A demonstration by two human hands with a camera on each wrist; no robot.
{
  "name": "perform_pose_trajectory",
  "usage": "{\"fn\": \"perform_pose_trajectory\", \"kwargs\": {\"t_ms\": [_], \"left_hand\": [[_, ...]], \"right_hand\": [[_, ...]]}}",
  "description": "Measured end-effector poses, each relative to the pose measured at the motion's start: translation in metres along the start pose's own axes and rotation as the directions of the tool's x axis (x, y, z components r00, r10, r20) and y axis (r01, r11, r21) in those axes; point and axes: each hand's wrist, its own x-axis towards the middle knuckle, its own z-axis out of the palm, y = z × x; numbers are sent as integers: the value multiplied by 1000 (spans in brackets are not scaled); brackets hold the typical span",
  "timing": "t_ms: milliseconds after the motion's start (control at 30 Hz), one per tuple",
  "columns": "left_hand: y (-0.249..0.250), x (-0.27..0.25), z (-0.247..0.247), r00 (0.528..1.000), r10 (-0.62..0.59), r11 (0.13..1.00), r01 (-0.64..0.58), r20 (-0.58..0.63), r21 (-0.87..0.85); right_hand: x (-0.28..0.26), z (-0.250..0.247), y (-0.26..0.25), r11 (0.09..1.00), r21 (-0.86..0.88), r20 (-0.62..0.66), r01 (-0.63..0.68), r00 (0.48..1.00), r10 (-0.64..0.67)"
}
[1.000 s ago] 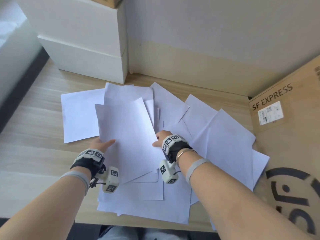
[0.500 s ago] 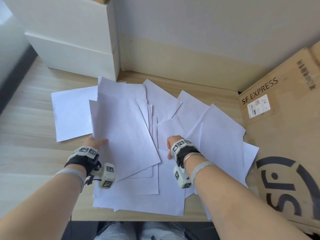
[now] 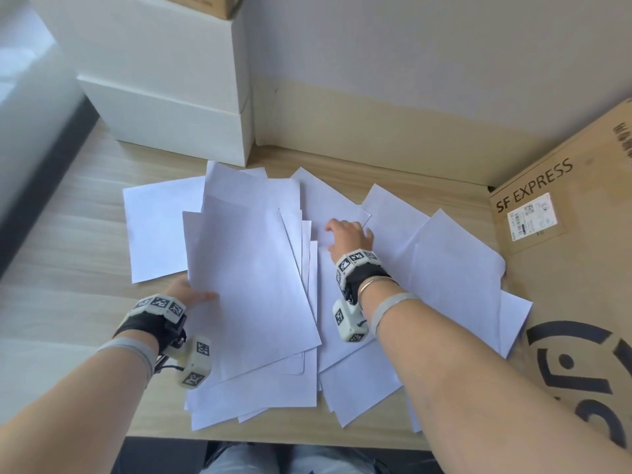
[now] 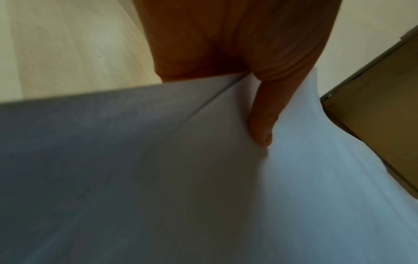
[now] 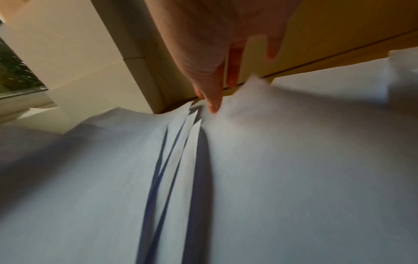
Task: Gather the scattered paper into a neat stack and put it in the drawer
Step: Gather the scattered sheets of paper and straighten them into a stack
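Item: loose white paper [image 3: 253, 268], many sheets fanned and overlapping across the middle of the head view, on a pale wooden desk [image 3: 68, 302]. Some sheets overhang the desk's near edge at the bottom of the frame; others slide against the cardboard box [image 3: 564, 302] at the right.

Left hand [image 3: 191, 292], lower left of centre: pinches the left edge of a raised sheaf, thumb on top and fingers beneath. The left wrist view shows the thumb [image 4: 262, 121] pressing into the sheet, which bows around it.

Right hand [image 3: 349, 234], centre: fingers extended and spread wide, lying flat on a sheet near the middle of the spread, holding nothing. The right wrist view is blurred; fingertips [image 5: 212, 107] touch the paper beside several fanned edges.

Other items: white boxes [image 3: 171, 97] stacked at upper left. No drawer is in view.

Handling, as judged: sheets are light, limp and slippery against each other; they bend when held by one edge and crease easily. Best drawn together flat with open palms, then taken by both long edges and tapped square on the desk.
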Motion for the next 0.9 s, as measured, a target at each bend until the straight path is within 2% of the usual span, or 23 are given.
{"fn": "perform_pose_trajectory", "kwargs": {"t_ms": [67, 133, 167, 233, 333, 533, 667, 800, 900], "left_hand": [[0, 0, -1, 1000, 13, 1000, -13, 11, -18], [2, 0, -2, 999, 43, 997, -43, 10, -56], [3, 0, -1, 999, 52, 994, -51, 14, -96], [6, 0, -2, 999, 48, 980, -43, 18, -197], [9, 4, -1, 999, 32, 976, -29, 12, -215], [14, 8, -2, 999, 5, 1000, -4, 39, -21], [21, 11, 1, 997, -8, 999, 4, 76, 44], [30, 11, 12, 994, 20, 999, -23, 105, 34], [38, 7, 22, 996, 45, 998, -49, 80, 50]], "right_hand": [[-1, 5, 13, 966, 44, 12, -254, 967, 253], [-8, 8, 27, 869, 127, 96, -479, 878, 470], [-11, 12, 33, 838, 156, 145, -522, 852, 504], [-15, 21, 40, 820, 179, 218, -544, 834, 506], [-22, 26, 35, 798, 74, 229, -599, 788, 571], [-13, 23, 27, 855, -11, 282, -518, 819, 500], [-9, 20, 28, 904, 75, 280, -420, 879, 385], [-8, 17, 11, 876, 279, 373, -394, 885, 279], [-11, 11, 10, 877, 280, 352, -391, 891, 285]]}}
